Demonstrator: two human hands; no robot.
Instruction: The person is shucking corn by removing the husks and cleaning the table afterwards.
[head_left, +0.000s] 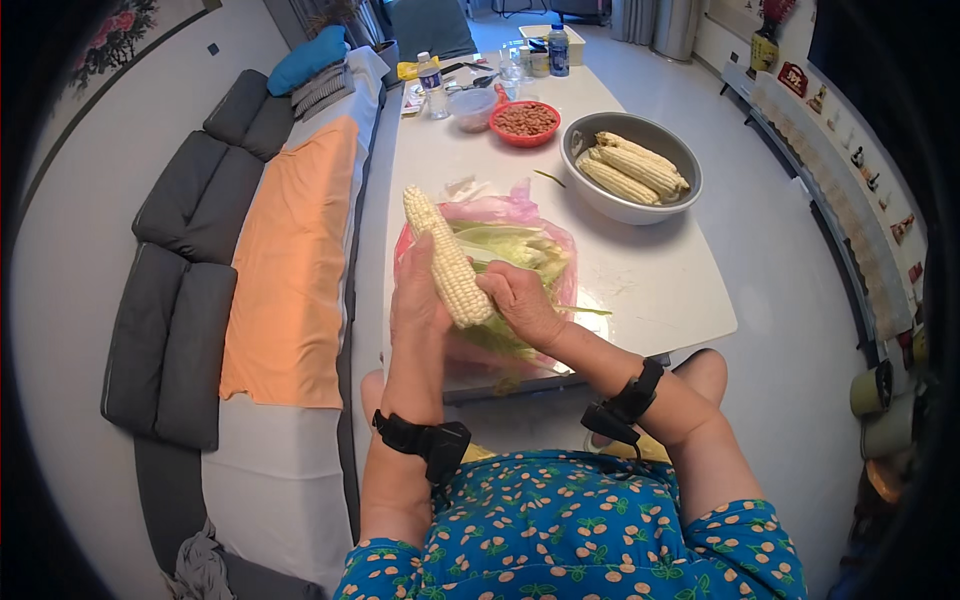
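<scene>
A husked ear of white corn (448, 259) tilts over the near end of the table, its tip pointing away to the left. My left hand (418, 289) is wrapped around it from the left, thumb along the kernels. Against the lower right side of the ear, my right hand (523, 300) has its fingers curled in; whether it pinches a silk or husk strand is too small to tell. Beneath both hands, green corn husks (517, 251) fill a pink plastic bag (517, 208). Several husked ears (634, 169) lie in a grey-white basin (630, 214) at the right.
On the white table (660, 277), a red bowl of shelled nuts or beans (525, 124) stands beside a clear plastic container (474, 109). Farther back are a water bottle (433, 86) and a blue-capped bottle (558, 51). A grey sofa (180, 225) runs along the left.
</scene>
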